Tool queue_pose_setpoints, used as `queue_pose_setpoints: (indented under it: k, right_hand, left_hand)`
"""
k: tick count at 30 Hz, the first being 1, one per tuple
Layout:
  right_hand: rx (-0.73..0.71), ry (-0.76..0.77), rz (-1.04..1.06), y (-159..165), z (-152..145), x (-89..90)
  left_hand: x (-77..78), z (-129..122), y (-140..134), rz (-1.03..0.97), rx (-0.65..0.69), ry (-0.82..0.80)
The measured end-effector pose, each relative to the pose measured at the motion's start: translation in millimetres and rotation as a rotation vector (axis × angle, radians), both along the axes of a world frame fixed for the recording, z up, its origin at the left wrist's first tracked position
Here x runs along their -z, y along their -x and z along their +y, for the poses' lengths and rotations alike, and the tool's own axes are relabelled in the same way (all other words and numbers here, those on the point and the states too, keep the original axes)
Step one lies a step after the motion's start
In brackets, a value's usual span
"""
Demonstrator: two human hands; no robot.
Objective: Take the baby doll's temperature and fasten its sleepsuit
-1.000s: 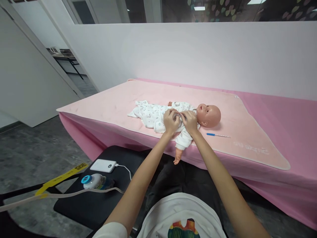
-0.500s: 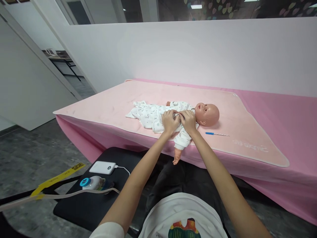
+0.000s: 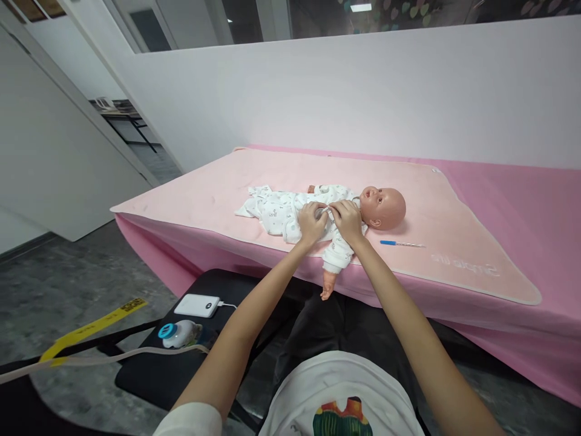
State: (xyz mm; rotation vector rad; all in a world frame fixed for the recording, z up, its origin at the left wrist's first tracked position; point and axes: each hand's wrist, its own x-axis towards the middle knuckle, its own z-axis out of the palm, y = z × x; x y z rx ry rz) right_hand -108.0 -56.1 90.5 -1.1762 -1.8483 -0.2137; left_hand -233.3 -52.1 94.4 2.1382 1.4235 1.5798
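A baby doll [image 3: 385, 208] lies on its back on the pale pink mat [image 3: 200, 194], its head to the right. It wears a white printed baby outfit [image 3: 276, 213], and one arm hangs over the table's near edge. Over the doll's chest, my left hand [image 3: 312, 221] has its fingers pinched on the cloth of the outfit. Close beside it, my right hand [image 3: 347, 219] also pinches the outfit's cloth, nearer the neck. A small white strip, perhaps a tie or the cloth edge, shows between my fingertips. The exact grip is partly hidden.
A blue-handled thin metal tool [image 3: 402, 243] lies on the mat near the doll's head. On a black chair [image 3: 149, 378] at my left are a white power bank [image 3: 196, 305] with a cable and a blue-capped bottle [image 3: 177, 333]. A white wall [image 3: 318, 97] stands behind the table.
The view has shifted slightly, so the scene sits a little further right. Both hands stay at the doll's chest, with only small finger movement on the cloth.
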Motion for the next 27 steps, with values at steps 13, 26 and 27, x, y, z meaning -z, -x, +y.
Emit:
queue_pose_setpoints:
  k: [13, 26, 27]
  right_hand:
    - [-0.003, 0.006, -0.002, -0.2, 2.2, 1.1]
    - [0.037, 0.032, -0.032, -0.1, 1.9, 0.6]
    - [0.041, 0.039, -0.036, 0.1, 2.4, 0.5]
  left_hand:
    - [-1.0, -4.8, -3.8, 0.035, -0.025, -0.020]
    - [0.3, -6.4, -5.3, 0.034, -0.023, -0.027]
    - [0.1, -7.0, -5.8, 0.048, -0.028, -0.031]
